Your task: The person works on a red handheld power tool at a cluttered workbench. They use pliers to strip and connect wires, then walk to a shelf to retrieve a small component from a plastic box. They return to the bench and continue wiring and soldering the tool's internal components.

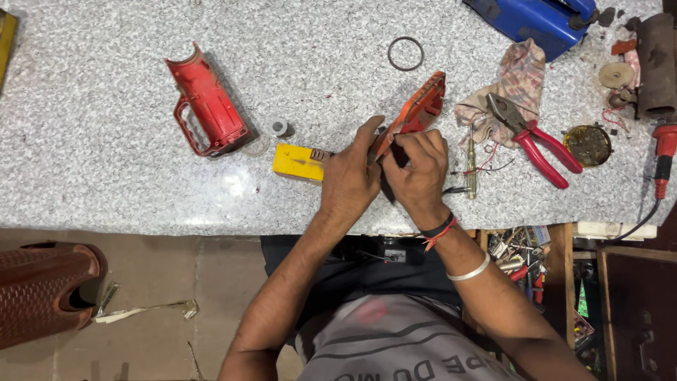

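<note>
Right now the speckled stone surface (pixel 127 176) carries a blue casing (pixel 536 21) at the far edge, a red handle housing (pixel 208 102), red-handled pliers (pixel 532 137) on a rag (pixel 515 77), a yellow block (pixel 297 162) and a small ring (pixel 406 53). Near the front edge both hands hold an orange housing half (pixel 416 113), tilted. It could slip and drop onto the screwdriver (pixel 471 166) beside it if the pinch loosens. The left hand (pixel 349 176) has its grip closed on the lower edge; the right hand (pixel 419 169) curls over, fingers pressing inside.
</note>
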`<state>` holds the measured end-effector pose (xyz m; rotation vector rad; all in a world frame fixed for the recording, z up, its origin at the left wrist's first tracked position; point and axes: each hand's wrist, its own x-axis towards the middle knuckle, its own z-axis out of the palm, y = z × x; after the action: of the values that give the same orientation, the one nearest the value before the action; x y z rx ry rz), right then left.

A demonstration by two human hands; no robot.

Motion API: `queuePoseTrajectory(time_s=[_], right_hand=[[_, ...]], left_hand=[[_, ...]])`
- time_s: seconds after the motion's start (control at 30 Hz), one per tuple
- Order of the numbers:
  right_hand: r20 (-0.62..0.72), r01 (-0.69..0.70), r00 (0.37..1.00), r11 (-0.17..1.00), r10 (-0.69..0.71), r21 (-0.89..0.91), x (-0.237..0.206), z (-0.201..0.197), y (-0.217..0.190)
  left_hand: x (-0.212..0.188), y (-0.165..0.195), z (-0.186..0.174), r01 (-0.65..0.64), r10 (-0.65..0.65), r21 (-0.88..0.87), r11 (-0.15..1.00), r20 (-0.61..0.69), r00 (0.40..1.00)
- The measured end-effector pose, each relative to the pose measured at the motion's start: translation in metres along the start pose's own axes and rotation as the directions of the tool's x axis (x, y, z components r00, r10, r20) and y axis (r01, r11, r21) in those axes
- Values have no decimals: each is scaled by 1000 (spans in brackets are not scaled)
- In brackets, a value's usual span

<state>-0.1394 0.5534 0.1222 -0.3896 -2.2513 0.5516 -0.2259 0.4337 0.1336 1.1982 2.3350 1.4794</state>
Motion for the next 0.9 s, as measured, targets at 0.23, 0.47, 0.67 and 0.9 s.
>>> queuePoseTrajectory(time_s=[0.23, 0.47, 0.67, 0.9], right_hand=[[22, -159, 987, 983, 158, 89, 5, 6, -4], [199, -49, 980, 991, 23, 125, -1, -77, 49], [331, 47, 927, 818, 179, -573, -4, -173, 127], [364, -40, 891, 846, 272, -532, -13, -173, 169]], left_hand=[[7, 2, -3, 17, -19, -74, 997, -32, 999], [20, -5, -15, 36, -28, -88, 995, 95, 995], [37, -5, -13, 46, -48, 13, 999, 140, 989], [46, -5, -15, 119, -114, -8, 993, 238, 965]])
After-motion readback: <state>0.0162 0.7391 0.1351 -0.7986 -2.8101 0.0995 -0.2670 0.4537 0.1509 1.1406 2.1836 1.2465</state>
